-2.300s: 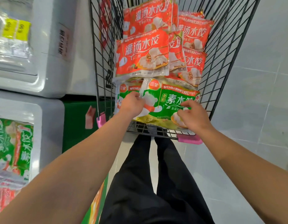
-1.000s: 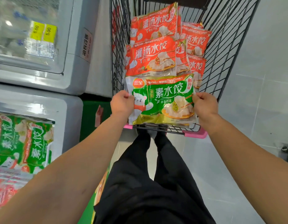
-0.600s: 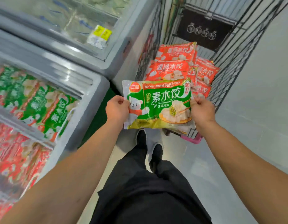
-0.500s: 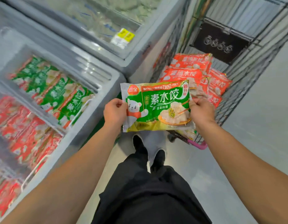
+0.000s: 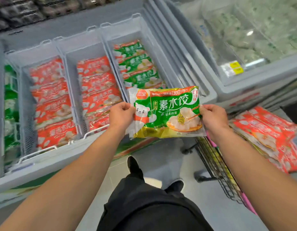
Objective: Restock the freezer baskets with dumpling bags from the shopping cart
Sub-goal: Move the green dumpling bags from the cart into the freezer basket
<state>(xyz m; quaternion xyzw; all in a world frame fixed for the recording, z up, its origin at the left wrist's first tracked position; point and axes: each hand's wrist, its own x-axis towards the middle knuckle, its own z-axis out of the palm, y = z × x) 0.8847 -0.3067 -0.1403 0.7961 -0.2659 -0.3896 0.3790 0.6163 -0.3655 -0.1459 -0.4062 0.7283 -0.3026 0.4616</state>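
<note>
1. since the earlier frame, both hands had swung the green dumpling bag (image 5: 166,112) from over the shopping cart (image 5: 216,160) toward the freezer baskets (image 5: 88,47).
2. left hand (image 5: 121,114) pinched its left edge, fingers curled.
3. right hand (image 5: 212,116) gripped its right edge.
4. bag hung over the freezer's near rim, beside the green-bag basket (image 5: 137,64).

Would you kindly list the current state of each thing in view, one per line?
green dumpling bag: sealed, held level between both hands, above the freezer's edge.
left hand: grips the bag's left edge.
right hand: grips the bag's right edge.
green-bag basket: partly filled.
two red-bag baskets: nearly full.
neighbouring freezer lid: closed.
shopping cart: holds red bags.
</note>
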